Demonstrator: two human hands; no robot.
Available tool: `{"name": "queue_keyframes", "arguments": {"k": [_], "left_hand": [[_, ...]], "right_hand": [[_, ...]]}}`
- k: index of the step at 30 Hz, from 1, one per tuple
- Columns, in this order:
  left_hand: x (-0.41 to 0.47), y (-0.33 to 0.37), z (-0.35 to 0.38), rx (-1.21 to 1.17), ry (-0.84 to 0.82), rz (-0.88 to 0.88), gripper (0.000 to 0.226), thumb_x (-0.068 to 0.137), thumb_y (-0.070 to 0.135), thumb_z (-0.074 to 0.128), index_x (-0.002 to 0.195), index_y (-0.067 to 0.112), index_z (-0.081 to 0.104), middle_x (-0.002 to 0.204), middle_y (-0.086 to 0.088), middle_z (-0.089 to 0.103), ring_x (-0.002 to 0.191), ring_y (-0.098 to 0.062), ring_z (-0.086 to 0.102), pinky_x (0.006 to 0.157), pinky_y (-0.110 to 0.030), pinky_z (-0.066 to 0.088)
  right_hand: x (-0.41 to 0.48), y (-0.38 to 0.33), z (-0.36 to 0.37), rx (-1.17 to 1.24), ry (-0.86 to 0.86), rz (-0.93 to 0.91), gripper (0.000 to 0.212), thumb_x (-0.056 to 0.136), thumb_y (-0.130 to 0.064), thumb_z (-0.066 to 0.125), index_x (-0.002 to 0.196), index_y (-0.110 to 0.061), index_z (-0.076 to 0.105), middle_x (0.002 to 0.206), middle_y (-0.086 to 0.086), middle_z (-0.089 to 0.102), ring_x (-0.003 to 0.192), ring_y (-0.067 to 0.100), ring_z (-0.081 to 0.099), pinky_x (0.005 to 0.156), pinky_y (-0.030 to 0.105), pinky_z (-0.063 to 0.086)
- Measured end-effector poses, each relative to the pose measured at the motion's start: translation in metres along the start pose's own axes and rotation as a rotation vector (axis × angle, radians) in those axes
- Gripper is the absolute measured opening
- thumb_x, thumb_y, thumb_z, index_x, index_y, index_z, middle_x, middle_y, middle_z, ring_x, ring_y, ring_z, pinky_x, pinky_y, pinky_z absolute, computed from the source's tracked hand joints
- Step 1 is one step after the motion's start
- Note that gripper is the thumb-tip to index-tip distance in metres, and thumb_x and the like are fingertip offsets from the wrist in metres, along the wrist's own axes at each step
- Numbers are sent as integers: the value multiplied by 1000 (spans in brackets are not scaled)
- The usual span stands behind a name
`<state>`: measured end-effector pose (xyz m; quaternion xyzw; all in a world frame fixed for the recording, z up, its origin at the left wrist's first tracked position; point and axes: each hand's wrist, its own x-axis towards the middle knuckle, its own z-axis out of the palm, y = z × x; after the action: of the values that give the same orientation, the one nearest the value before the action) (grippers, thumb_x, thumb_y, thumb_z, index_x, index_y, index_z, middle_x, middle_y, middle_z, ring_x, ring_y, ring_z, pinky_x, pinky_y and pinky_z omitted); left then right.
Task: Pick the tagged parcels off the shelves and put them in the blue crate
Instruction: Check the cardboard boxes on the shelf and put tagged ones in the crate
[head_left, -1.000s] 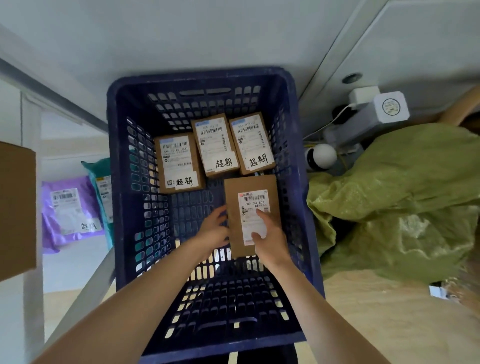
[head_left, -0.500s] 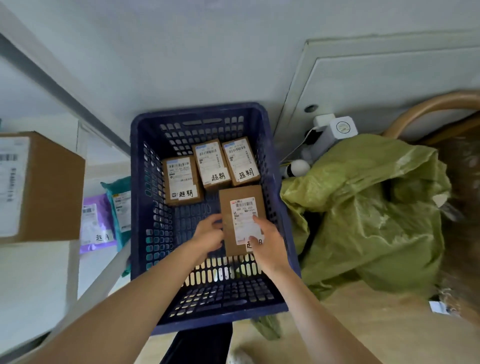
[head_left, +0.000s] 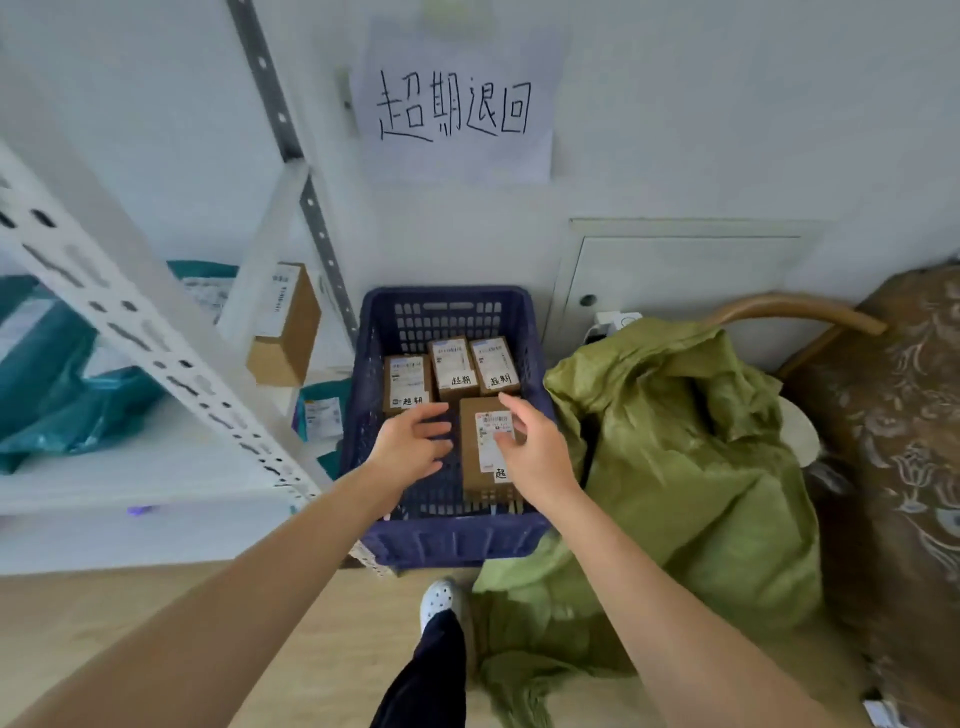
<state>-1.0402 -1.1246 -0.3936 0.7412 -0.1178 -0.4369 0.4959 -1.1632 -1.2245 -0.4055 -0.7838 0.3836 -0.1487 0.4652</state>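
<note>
The blue crate (head_left: 441, 540) stands on the floor against the wall. Three tagged cardboard parcels (head_left: 451, 368) lie in a row at its far end. A larger tagged parcel (head_left: 480, 457) lies flat nearer me, on the crate's right side. My left hand (head_left: 410, 449) hovers over the crate with fingers spread and relaxed, holding nothing. My right hand (head_left: 535, 452) hovers above the large parcel's right edge, fingers loose, apart from it.
White metal shelving (head_left: 156, 358) stands at the left with teal bags (head_left: 62, 384) and a cardboard box (head_left: 285, 332). A green sack (head_left: 691, 457) lies right of the crate, a brown patterned bundle (head_left: 904, 441) beyond it. A handwritten paper sign (head_left: 454, 104) hangs above.
Both hands have let go of the large parcel and lifted away from it. My head has pulled back and up, so the shelving and the wall sign have come into view.
</note>
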Motion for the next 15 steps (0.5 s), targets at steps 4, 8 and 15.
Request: {"name": "queue_keyframes", "arguments": {"k": [4, 8, 15], "left_hand": [[-70, 9, -25, -8, 65, 130, 47, 89, -6, 57, 129, 19, 54, 120, -5, 63, 110, -19, 60, 92, -37, 52], [-129, 25, -62, -22, 122, 251, 44, 89, -3, 59, 127, 19, 55, 116, -3, 64, 108, -19, 61, 88, -32, 52], [-200, 51, -139, -44, 221, 413, 42, 87, -2, 63, 122, 22, 59, 114, -2, 67, 102, -19, 65, 85, -33, 55]], "right_hand": [[-44, -44, -7, 14, -21, -98, 47, 94, -11, 56, 139, -18, 47, 143, 2, 48, 131, 18, 45, 110, 34, 37], [-78, -95, -6, 29, -68, -214, 46, 96, -16, 55, 141, -22, 45, 145, 0, 45, 131, 17, 45, 108, 32, 38], [-116, -182, 8, 122, -113, -318, 49, 97, -19, 53, 143, -23, 39, 142, 3, 46, 124, 17, 50, 102, 29, 41]]}}
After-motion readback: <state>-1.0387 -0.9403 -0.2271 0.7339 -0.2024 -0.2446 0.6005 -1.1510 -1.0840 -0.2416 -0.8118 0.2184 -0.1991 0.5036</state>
